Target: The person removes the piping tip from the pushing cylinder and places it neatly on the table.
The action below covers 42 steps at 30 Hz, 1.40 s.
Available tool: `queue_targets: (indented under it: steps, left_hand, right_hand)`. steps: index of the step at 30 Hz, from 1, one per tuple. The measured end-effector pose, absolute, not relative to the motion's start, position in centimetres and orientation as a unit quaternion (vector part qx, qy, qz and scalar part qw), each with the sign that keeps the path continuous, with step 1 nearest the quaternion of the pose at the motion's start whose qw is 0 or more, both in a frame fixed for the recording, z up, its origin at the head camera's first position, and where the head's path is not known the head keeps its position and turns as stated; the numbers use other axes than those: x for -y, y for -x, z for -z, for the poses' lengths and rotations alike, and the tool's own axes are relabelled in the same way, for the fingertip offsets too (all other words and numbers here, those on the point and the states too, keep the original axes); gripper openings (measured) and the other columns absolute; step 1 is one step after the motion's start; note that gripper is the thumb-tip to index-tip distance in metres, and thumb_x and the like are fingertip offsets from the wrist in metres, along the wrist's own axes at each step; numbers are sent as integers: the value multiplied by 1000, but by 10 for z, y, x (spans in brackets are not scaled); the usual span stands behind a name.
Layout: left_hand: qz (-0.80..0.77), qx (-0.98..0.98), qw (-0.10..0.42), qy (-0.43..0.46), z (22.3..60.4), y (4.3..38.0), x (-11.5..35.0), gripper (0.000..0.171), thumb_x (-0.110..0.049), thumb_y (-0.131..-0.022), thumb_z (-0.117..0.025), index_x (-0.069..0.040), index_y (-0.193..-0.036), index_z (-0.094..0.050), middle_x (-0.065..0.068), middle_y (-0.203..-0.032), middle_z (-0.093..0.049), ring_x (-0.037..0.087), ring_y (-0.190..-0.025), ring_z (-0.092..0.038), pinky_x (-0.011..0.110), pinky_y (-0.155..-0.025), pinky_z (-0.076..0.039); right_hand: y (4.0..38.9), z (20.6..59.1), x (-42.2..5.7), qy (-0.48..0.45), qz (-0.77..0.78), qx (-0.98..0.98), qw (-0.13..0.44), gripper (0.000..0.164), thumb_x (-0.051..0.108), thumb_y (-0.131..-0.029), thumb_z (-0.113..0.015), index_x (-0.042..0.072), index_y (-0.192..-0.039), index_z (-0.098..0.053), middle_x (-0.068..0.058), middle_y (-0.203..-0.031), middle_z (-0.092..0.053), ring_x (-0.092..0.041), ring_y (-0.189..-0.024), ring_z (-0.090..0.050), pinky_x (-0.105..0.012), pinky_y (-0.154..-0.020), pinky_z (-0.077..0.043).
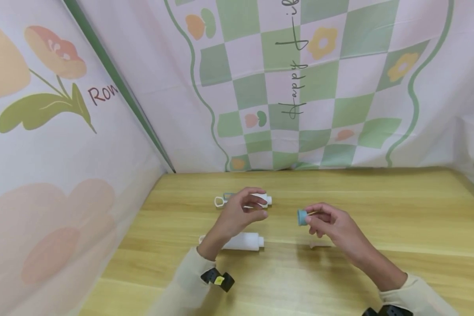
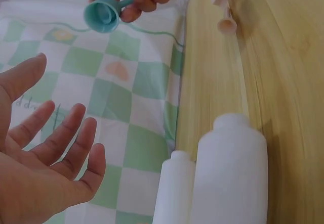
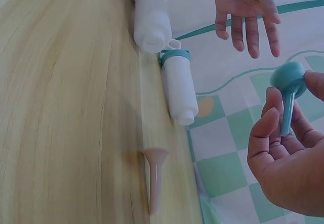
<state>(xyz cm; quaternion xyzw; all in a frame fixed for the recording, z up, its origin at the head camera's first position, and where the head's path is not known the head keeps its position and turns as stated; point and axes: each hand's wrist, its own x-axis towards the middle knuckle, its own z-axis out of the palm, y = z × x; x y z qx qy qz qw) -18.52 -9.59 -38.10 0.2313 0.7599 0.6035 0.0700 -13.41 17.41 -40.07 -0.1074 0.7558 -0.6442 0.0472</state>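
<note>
My right hand (image 1: pixel 339 230) pinches a teal funnel-shaped piece (image 1: pixel 302 217) between thumb and fingers, raised over the table. In the left wrist view its round cup with an inner ring shows; in the right wrist view its thin stem (image 3: pixel 287 114) points down. My left hand (image 1: pixel 237 215) is empty, palm toward the right hand, fingers loosely spread. Beneath it lie two white bottles. The nearer bottle (image 1: pixel 245 242) is larger in the left wrist view; the farther bottle (image 3: pixel 179 88) has a teal collar and a white loop. Below the right hand lies a pinkish funnel-shaped piece (image 3: pixel 155 176).
The wooden table (image 1: pixel 399 210) meets a hanging cloth (image 1: pixel 237 66) with green checks at its back edge. Another printed cloth (image 1: pixel 83 153) hangs along the left side. Both sleeves end in dark wrist straps.
</note>
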Motion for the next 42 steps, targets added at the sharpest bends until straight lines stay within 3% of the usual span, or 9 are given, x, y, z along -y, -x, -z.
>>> queue_targets:
  steps: [7,21,29,37,42]
  left_hand:
    - [-602,-760,75,-235,383,181,85,50,-6,-87,-77,-11,-133,-59,5,-111,-69,20,-102,-64,34,-88,-52]
    - [-599,-756,69,-257,401,168,56,45,-10,-88,-77,-14,-130,-62,8,-111,-69,30,-102,-64,30,-85,-52]
    - [-608,-751,53,-253,408,167,48,41,-8,-87,-77,-10,-125,-64,16,-110,-69,15,-93,-65,29,-82,-52]
    - [-618,-742,59,-255,413,165,47,38,-10,-87,-78,-10,-123,-64,16,-110,-69,23,-96,-66,29,-85,-52]
    - [-625,-737,56,-251,414,162,46,35,-8,-86,-78,-5,-119,-65,7,-105,-70,17,-93,-66,30,-84,-53]
  right_hand:
    - [134,400,-172,101,639,-761,45,38,20,-101,-62,-7,-126,-55,-13,-101,-67,-20,-82,-63,-33,-70,-55]
    - [133,400,-170,115,638,-761,35,32,14,-100,-62,-7,-124,-56,-12,-98,-67,-19,-80,-63,-31,-66,-53]
    - [132,400,-168,113,637,-761,41,33,15,-100,-63,-6,-125,-56,-15,-98,-66,-20,-79,-62,-31,-66,-53]
    - [132,401,-163,115,640,-758,47,33,16,-99,-64,-7,-122,-57,-12,-96,-67,-20,-80,-63,-31,-67,-53]
    - [132,402,-161,114,640,-758,54,34,18,-99,-65,-6,-122,-57,-16,-99,-67,-22,-82,-63,-32,-68,-54]
